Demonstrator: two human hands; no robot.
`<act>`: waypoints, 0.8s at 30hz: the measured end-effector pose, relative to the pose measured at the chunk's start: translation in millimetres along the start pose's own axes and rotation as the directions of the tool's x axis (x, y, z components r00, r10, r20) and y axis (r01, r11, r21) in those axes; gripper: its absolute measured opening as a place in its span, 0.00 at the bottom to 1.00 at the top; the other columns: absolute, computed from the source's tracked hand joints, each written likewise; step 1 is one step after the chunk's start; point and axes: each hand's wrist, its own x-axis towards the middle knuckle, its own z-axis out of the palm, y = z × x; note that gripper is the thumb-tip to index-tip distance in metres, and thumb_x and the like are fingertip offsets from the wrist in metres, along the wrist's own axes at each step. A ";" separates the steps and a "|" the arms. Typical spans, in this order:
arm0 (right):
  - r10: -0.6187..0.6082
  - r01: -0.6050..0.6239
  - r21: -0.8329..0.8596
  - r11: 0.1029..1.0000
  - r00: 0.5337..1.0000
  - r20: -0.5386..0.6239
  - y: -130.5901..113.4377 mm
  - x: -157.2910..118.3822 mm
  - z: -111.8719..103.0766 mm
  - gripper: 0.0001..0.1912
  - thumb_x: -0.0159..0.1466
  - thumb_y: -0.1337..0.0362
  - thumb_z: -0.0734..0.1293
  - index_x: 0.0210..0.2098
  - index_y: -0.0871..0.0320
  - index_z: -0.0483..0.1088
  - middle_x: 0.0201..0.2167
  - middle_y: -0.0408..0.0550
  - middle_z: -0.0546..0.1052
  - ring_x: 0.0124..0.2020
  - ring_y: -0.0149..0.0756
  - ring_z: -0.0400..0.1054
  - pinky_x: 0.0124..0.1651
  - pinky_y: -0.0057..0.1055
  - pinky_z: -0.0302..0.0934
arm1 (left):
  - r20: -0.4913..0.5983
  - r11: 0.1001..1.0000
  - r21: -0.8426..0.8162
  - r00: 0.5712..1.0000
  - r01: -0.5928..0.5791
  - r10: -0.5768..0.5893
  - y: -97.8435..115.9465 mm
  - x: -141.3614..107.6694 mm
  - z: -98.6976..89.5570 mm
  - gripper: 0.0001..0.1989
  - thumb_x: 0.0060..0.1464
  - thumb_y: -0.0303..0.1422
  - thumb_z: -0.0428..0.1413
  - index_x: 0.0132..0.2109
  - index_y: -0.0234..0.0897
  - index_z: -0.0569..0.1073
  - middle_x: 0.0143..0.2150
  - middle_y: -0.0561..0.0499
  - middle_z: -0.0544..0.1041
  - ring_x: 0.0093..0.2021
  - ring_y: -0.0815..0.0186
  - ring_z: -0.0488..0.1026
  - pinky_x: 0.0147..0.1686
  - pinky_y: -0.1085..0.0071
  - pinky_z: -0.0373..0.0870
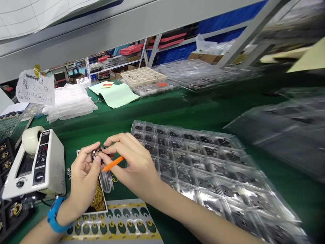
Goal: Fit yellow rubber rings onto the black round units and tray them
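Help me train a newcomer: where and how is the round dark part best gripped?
Probably grip the round dark part by its outer rim, coming from the left as the left hand does: the circular edge suits a pinch, and its right side is then free for the right hand.

my disc (95,152): black, pale spots
my stick (113,163): orange
my strap (56,215): blue
table (177,112): green
dispenser (55,173): white, black panel (41,157)

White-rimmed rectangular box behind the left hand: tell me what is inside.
Thin, round yellow rings lie heaped in the lower-right part of the white-rimmed rectangular box. The left hand covers much of the rest, so whatever lies there cannot be seen.
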 end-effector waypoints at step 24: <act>0.348 -0.511 0.307 0.803 0.820 0.455 8.6 17.0 -12.6 0.09 0.62 0.69 0.65 0.25 0.60 0.66 0.28 0.43 0.66 0.29 0.30 0.60 0.31 0.28 0.52 | 0.122 0.975 -0.115 0.977 0.188 -0.174 7.3 6.3 -1.0 0.12 0.56 0.36 0.63 0.40 0.34 0.69 0.33 0.49 0.80 0.31 0.63 0.79 0.34 0.70 0.80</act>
